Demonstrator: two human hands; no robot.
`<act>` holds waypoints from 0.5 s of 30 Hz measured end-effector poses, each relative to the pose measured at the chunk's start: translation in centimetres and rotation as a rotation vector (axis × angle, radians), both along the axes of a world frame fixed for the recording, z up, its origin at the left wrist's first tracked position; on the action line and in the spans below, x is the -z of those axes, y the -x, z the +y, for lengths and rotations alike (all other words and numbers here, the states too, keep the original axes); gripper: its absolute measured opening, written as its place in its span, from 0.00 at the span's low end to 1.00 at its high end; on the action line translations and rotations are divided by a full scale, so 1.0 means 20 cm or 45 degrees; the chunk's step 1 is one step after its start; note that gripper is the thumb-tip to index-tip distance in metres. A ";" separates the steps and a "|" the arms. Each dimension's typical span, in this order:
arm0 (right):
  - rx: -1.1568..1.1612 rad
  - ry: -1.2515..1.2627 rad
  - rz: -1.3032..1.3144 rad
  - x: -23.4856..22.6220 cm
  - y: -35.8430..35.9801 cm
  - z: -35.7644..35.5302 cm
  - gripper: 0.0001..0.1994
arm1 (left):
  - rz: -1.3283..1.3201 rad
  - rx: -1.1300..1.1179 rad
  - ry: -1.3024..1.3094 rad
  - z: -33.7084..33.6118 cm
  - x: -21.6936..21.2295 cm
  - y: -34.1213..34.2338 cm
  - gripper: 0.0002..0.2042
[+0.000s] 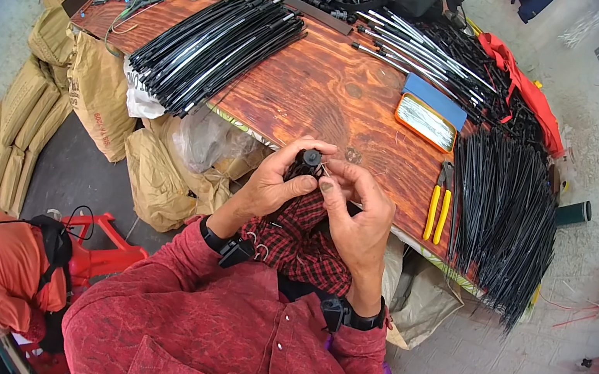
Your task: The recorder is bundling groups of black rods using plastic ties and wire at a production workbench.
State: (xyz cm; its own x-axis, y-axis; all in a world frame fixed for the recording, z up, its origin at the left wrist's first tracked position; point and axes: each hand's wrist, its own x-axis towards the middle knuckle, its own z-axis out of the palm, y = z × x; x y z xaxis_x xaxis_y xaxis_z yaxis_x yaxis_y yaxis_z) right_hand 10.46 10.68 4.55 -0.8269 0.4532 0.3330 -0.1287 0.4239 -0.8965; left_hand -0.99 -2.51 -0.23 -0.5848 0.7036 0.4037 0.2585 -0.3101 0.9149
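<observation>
My left hand (269, 182), with its fingers wrapped round it, holds a black tube-like plastic part (310, 159) whose round end points up. Close beside it, my right hand (359, 216) is closed in a pinch; a thin, light-coloured strand shows by the fingertips, too small to name. Both hands are just off the table's front edge, above a red-and-black checked cloth (299, 238). On the table to the right lie pliers with yellow handles (435, 205) and an open tin (425, 123) of fine silvery pieces.
The wooden table (316, 80) carries a row of black rods (216, 48), silvery rods (429, 59) and a large bundle of thin black strips (503, 211). Brown paper sacks (99, 89) stand at the left. A person in an orange-red head covering (5, 266) is at the lower left.
</observation>
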 end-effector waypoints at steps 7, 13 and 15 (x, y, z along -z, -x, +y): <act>-0.287 0.730 -0.131 0.06 0.03 0.09 0.11 | -0.146 0.180 -0.009 -0.02 0.01 -0.01 0.27; -0.366 0.989 -0.117 0.11 0.03 0.06 0.12 | -0.029 0.133 -0.088 -0.02 0.02 -0.02 0.26; -0.305 0.930 -0.060 0.10 0.00 0.03 0.11 | -0.054 0.124 -0.045 -0.02 0.01 -0.03 0.25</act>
State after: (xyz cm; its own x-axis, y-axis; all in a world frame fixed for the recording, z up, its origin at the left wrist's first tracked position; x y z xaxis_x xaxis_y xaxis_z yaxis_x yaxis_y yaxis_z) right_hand 10.38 11.25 2.51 -0.9360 0.3514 -0.0199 -0.0972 -0.3125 -0.9449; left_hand -0.47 -2.92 -0.44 -0.5314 0.7437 0.4056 0.1871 -0.3640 0.9124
